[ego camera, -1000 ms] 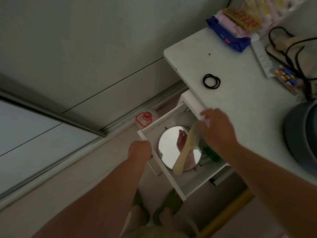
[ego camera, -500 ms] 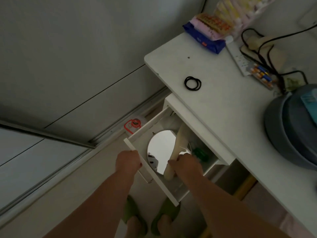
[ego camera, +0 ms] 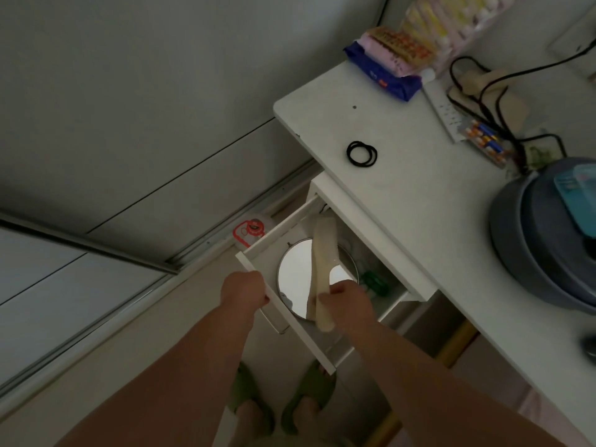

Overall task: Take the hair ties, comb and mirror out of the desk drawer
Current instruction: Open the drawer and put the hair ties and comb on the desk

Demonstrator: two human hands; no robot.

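The white desk drawer (ego camera: 283, 312) stands pulled out under the desktop. My left hand (ego camera: 243, 290) grips its front edge. Inside lies a round mirror (ego camera: 298, 279), face up. A cream comb (ego camera: 324, 253) rests across the mirror, and my right hand (ego camera: 346, 301) is closed around its handle end. The comb's far end reaches under the desktop edge. Black hair ties (ego camera: 362, 153) lie in a small pile on the white desktop (ego camera: 419, 195), well above the drawer.
A green item (ego camera: 375, 282) sits in the drawer's right part. On the desk are snack packs (ego camera: 387, 66), a power strip (ego camera: 446, 111) with cables, batteries (ego camera: 485, 141) and a grey round container (ego camera: 545, 233). Green slippers (ego camera: 309, 395) are on the floor below.
My right hand came down from the desk edge into the drawer and closed on the comb's handle. The left hand has stayed on the drawer front.
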